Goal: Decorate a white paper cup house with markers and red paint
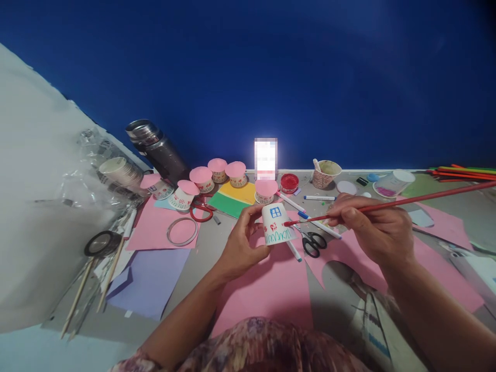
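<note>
My left hand (245,243) is closed around an upside-down white paper cup (279,235), holding it above the pink paper (267,289). The cup bears a blue window, red flower-like marks and a wavy green line near its rim. In my right hand (374,230) is a long red paintbrush (418,198), its tip at the cup's side beside the red marks. Behind the held cup stands a decorated cup with a pink paper top (266,187). Black-handled scissors (313,243) and several markers (320,198) lie close by.
Several pink-topped cups (201,178) stand at the back left, near a dark thermos (155,150) and red-handled scissors (201,211). An open red paint pot (289,183), a patterned cup (326,174) and a lit phone screen (265,157) line the blue wall. Purple paper (151,284) lies left.
</note>
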Motion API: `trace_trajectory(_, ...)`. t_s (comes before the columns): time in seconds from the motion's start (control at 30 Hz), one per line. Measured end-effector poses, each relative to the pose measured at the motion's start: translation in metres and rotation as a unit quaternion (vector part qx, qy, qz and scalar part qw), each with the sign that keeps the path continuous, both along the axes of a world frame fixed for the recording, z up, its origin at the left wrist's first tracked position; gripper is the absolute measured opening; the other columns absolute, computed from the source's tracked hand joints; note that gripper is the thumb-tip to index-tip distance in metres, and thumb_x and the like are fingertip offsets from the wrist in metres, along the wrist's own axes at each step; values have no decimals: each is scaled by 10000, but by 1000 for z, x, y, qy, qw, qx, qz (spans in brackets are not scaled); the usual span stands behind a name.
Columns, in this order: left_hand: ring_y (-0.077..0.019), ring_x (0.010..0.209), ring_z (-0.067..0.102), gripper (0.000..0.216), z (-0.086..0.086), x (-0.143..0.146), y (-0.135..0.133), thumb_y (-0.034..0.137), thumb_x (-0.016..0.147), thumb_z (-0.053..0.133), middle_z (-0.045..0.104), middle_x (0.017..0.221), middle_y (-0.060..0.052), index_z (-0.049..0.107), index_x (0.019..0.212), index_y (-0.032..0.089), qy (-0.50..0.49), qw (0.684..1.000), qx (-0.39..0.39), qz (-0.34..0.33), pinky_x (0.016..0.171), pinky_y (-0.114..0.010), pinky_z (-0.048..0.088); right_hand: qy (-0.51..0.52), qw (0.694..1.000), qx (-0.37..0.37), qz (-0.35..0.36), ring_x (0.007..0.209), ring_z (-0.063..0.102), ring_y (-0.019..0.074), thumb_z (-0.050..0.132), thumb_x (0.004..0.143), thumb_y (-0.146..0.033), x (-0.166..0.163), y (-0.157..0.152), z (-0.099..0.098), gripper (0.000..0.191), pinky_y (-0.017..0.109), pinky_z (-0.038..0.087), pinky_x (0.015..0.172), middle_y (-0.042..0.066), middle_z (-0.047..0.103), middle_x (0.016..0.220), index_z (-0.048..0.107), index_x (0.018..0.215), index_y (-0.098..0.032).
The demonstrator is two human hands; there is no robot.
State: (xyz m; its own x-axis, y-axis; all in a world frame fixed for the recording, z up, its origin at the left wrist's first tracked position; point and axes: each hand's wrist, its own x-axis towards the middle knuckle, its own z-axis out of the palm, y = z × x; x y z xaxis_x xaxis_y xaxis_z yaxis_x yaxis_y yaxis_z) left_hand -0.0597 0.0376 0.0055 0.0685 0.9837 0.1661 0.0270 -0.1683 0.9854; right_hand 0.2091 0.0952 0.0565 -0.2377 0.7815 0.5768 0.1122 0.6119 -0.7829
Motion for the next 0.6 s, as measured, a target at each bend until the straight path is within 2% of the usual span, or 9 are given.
trace_trajectory(0.3, -309, 1429, 562, 724, 0, -1, -1, 182, 773, 828, 595, 1468, -110, 548, 1429, 308, -9, 1000, -1, -11, 1164, -489, 496, 19, 999, -1, -27, 768, 747, 217, 669, 1049, -312, -1, 0, -2, 204, 347, 590, 693, 21, 779, 736, 840, 946, -274)
trace_trajectory(0.6, -311, 1413, 573, 725, 2, -1, -1, 186, 765, 834, 605, 1450, -111, 558, 1424, 304, 0, 1000, 6, -14, 1147, -478, 510, 7, 1000, 7, -12, 761, 739, 195, 661, 1050, -261, -2, 0, -1, 187, 317, 581, 667, 6, 778, 727, 830, 971, -274)
